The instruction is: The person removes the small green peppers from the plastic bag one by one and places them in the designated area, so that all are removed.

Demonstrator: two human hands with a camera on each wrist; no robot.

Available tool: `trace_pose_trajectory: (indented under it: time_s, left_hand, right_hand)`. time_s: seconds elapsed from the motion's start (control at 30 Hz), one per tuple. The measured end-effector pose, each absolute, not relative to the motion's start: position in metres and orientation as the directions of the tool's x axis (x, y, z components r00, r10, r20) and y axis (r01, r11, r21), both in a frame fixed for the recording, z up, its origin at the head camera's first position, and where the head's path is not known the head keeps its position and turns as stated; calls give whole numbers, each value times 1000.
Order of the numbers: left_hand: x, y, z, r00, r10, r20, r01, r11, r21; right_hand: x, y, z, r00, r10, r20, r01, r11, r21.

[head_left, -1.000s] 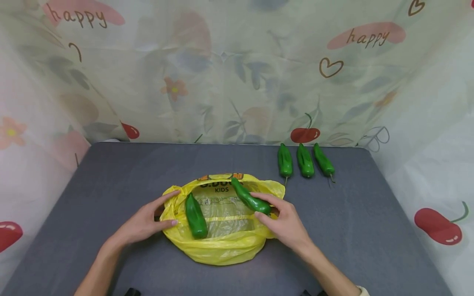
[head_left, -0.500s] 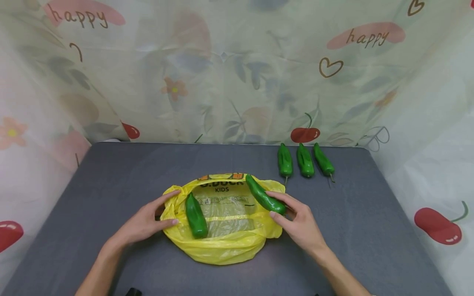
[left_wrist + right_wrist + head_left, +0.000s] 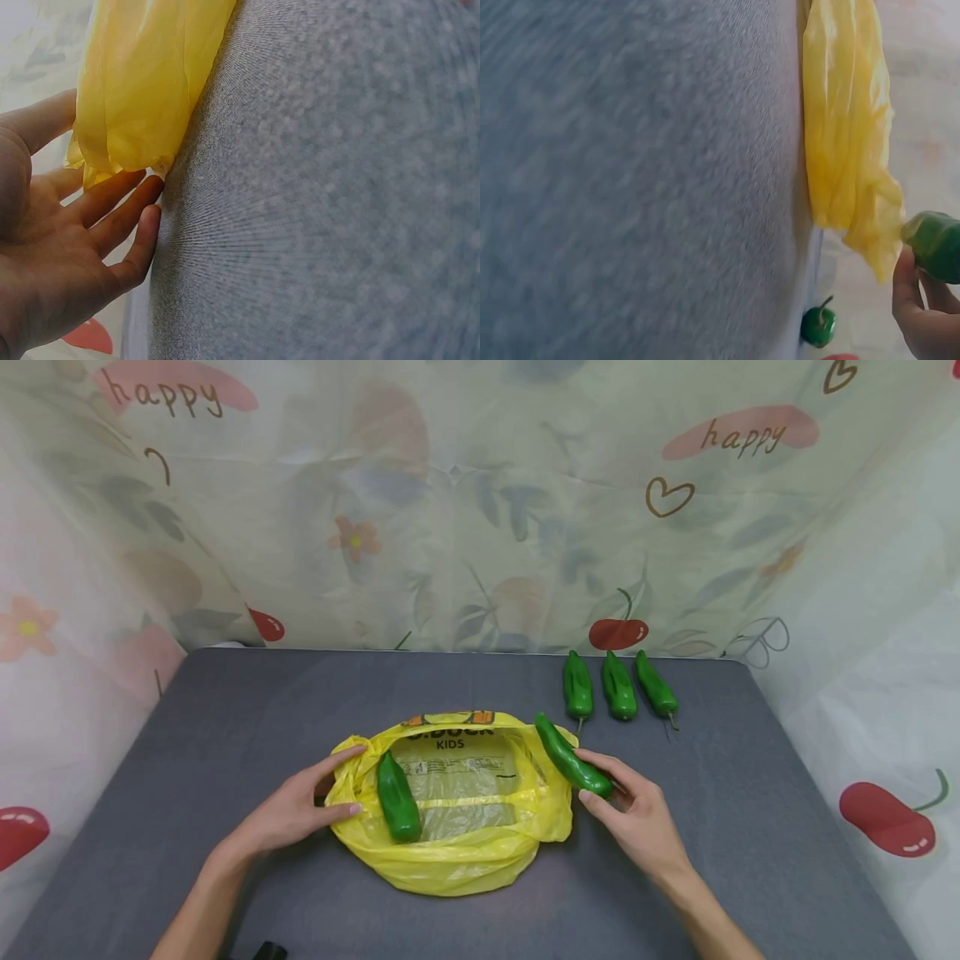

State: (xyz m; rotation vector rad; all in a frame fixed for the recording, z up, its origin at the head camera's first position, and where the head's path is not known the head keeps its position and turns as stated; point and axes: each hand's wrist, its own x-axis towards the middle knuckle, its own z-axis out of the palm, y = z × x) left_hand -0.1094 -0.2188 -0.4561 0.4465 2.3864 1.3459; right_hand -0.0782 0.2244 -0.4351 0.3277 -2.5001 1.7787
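Observation:
A yellow plastic bag (image 3: 450,864) lies on the table with its mouth spread wide, and one green chili pepper (image 3: 397,797) is inside at the left. My left hand (image 3: 288,806) touches the bag's left side with thumb and fingers apart; in the left wrist view its fingers (image 3: 120,221) look fairly straight against the plastic. Just beyond the bag's right rim, my right hand (image 3: 637,818) pinches another green chili pepper (image 3: 573,760) near its thick end. The held pepper's tip lies over the rim. In the right wrist view only part of that pepper (image 3: 937,247) shows.
Three more green chili peppers (image 3: 618,687) lie in a row at the back right of the grey table (image 3: 712,793). A patterned curtain (image 3: 450,527) hangs behind and along both sides. A small black object (image 3: 270,952) shows at the bottom edge.
My right hand has moved right with the pepper, from over the bag's mouth to its right rim. The left hand and the other peppers have stayed in place.

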Motion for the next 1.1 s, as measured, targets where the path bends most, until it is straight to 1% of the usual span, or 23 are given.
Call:
trace_pose_trajectory:
  time_s: [0.23, 0.43, 0.7, 1.1]
  left_hand:
    - [-108, -220, -456, -885, 438, -159, 96, 504, 858]
    - [-109, -220, -456, -886, 436, -159, 97, 510, 855]
    - [-111, -219, -460, -889, 426, -166, 81, 505, 859]
    - [-110, -219, -458, -885, 438, -157, 91, 493, 865]
  right_hand:
    - [-78, 237, -438, -976, -122, 179, -210, 318, -925]
    - [-80, 247, -443, -981, -100, 168, -193, 362, -912]
    - [-81, 261, -449, -990, -72, 119, -138, 399, -907]
    - [-86, 272, -451, -998, -21, 57, -60, 470, -880]
